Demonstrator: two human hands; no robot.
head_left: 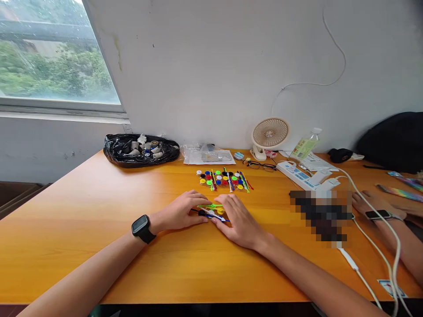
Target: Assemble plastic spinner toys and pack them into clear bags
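Observation:
A small pile of coloured plastic arrow-tipped sticks and round pieces (pixel 220 211) lies on the table between my two hands. My left hand (pixel 181 212), with a black watch on the wrist, cups the pile's left side, its thumb apart from the fingers. From the right, my right hand (pixel 238 222) curves around the same pile with thumb and fingers spread. Both hands touch the pile's edges; what lies under the fingertips is partly hidden. Just beyond are rows of similar round pieces (pixel 218 178) with thin arrow sticks (pixel 244 181) laid across them.
Along the wall stand a black plastic bag (pixel 142 152) with rolls, clear packets (pixel 209 156), a fan (pixel 270 133), glasses (pixel 261 165) and a bottle (pixel 306 145). A power strip (pixel 297 177) and white cables (pixel 393 237) lie right, near another person's hand (pixel 361 202).

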